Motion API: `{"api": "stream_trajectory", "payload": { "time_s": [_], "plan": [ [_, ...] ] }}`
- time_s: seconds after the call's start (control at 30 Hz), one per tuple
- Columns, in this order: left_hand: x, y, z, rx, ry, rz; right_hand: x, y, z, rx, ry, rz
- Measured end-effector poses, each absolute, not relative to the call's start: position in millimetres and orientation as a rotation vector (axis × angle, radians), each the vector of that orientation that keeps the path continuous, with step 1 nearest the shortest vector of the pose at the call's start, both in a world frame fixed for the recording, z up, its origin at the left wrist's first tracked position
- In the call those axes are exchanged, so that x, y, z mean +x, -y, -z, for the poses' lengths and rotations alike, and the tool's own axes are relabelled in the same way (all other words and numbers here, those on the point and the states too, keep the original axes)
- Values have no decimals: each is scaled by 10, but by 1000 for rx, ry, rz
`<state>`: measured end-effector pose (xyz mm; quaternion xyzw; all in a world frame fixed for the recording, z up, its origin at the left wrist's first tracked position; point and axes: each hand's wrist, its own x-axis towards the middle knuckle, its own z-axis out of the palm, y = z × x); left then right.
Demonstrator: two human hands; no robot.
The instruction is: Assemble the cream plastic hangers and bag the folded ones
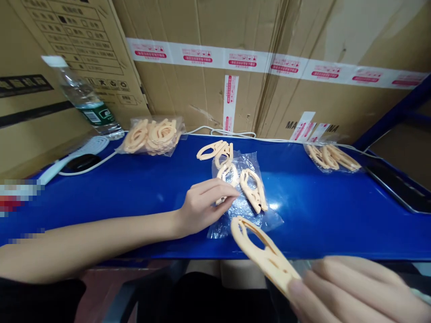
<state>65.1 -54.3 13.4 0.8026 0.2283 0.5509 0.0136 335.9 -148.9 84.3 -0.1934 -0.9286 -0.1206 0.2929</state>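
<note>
My left hand (205,204) rests on the blue table (134,197), its fingers pinched on a peach plastic clip (226,175) lying on a clear plastic bag (242,202). Another peach clip (254,190) lies on the same bag. My right hand (353,291) is low at the front right, close to the camera and blurred, its fingers closed on a long peach plastic piece (262,251) that points up and left. Two loose peach clips (217,150) lie just beyond the bag.
A filled bag of peach clips (151,134) sits at the back left, another bag of clips (332,157) at the back right. A water bottle (84,101), a white cable (232,132) and a white device (74,154) lie at the left. Cardboard boxes (235,67) wall the back.
</note>
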Motion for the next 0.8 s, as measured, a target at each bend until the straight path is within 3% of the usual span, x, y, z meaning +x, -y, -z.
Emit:
{"api": "stream_trajectory", "payload": {
  "time_s": [0.17, 0.37, 0.47, 0.6, 0.8],
  "plan": [
    [676, 575, -170, 2467, -712, -1742, 2861, 1187, -764, -116, 2713, 710],
    [675, 594, -168, 2450, -700, -1771, 2551, 701, -360, -359, 2589, 1004],
    [659, 582, -164, 2440, -699, -1765, 2566, 689, -371, -407, 2620, 921],
    [653, 553, -161, 2428, -688, -1752, 2690, 636, -722, -242, 2593, 542],
    [676, 530, -130, 2465, -628, -1714, 2568, -446, -1011, -666, 2534, 164]
  ]
}}
